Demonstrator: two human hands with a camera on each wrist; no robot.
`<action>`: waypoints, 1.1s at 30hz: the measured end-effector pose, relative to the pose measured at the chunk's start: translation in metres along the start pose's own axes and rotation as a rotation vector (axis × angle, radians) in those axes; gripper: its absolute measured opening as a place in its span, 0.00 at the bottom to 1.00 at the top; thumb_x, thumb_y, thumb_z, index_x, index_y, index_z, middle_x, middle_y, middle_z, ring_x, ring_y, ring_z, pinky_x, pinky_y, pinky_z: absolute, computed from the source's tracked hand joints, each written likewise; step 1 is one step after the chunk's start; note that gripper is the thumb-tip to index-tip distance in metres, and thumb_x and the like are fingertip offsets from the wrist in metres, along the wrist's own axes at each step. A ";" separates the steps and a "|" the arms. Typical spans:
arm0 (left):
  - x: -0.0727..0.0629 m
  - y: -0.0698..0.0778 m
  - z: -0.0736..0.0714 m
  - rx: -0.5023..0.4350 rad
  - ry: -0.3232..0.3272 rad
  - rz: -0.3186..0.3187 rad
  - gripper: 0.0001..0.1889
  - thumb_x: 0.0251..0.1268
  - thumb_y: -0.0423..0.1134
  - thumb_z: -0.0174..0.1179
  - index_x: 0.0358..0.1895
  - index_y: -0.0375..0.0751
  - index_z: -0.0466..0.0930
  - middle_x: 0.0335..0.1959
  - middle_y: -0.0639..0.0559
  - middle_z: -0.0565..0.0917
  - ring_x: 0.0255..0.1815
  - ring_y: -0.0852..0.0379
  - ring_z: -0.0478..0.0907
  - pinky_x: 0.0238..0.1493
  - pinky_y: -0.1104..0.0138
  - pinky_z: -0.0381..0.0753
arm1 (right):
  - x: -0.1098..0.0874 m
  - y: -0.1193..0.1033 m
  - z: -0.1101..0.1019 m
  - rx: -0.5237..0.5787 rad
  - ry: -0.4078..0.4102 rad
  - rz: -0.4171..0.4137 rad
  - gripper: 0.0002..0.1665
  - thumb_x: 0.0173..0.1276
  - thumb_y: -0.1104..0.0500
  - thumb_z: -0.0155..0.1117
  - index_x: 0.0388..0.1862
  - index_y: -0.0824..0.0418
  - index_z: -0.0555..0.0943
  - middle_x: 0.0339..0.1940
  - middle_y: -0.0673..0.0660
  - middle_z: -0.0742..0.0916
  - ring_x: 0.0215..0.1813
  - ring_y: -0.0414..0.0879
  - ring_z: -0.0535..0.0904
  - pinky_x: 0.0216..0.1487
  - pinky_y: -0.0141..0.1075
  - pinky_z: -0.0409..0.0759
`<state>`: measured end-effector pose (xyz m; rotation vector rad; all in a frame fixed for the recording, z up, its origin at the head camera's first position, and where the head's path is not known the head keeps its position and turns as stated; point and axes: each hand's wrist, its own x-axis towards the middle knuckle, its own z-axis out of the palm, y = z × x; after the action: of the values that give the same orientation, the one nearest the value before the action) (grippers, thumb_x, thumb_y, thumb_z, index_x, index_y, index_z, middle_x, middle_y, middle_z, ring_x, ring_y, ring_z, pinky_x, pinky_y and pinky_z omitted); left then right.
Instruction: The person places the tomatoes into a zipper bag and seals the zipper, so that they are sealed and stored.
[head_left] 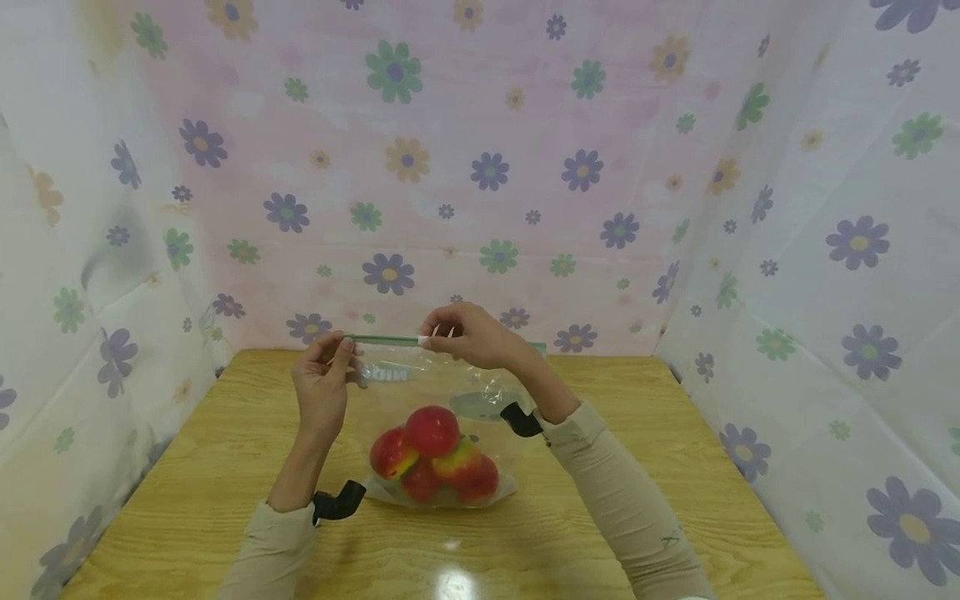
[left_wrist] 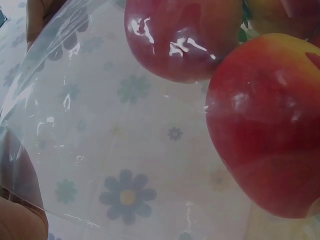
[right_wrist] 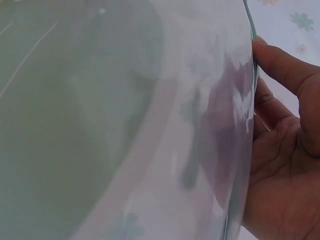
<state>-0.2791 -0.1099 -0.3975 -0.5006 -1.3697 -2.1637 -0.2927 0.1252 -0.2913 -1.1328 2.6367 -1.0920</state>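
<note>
A clear zip bag [head_left: 420, 379] with a green zip strip [head_left: 382, 340] along its top stands on the table. Several shiny red and yellow fruits [head_left: 432, 431] lie heaped in its bottom; two large red ones [left_wrist: 265, 130] fill the right of the left wrist view. My left hand [head_left: 321, 379] pinches the bag's top left corner between thumb and fingers. Further along the top edge, my right hand [head_left: 472, 333] pinches the strip at a small white slider [head_left: 423, 341]. In the right wrist view, the right thumb and fingertips meet at the bag's green edge.
The wooden table [head_left: 637, 483] reaches back to a flower-patterned cloth [head_left: 450, 167], which also hangs on both sides. A black curved piece [head_left: 339, 502] is worn at the left wrist, another [head_left: 521, 419] at the right wrist.
</note>
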 end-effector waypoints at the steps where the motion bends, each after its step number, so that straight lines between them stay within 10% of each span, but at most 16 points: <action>1: 0.000 0.000 0.000 0.000 -0.001 0.000 0.05 0.75 0.30 0.58 0.43 0.38 0.84 0.28 0.54 0.85 0.20 0.62 0.78 0.18 0.73 0.80 | -0.001 0.000 0.000 -0.005 0.000 0.000 0.09 0.77 0.60 0.61 0.49 0.64 0.82 0.34 0.56 0.85 0.29 0.45 0.78 0.33 0.34 0.82; 33: -0.001 -0.004 0.002 -0.040 0.022 0.065 0.05 0.74 0.28 0.58 0.42 0.32 0.84 0.28 0.53 0.86 0.19 0.62 0.78 0.17 0.73 0.79 | -0.041 0.018 -0.019 -0.070 0.095 -0.074 0.05 0.76 0.58 0.64 0.45 0.58 0.84 0.37 0.52 0.84 0.30 0.44 0.74 0.33 0.35 0.75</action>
<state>-0.2805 -0.1066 -0.4006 -0.5279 -1.2837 -2.1417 -0.2800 0.1724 -0.2971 -1.2316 2.7462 -1.1001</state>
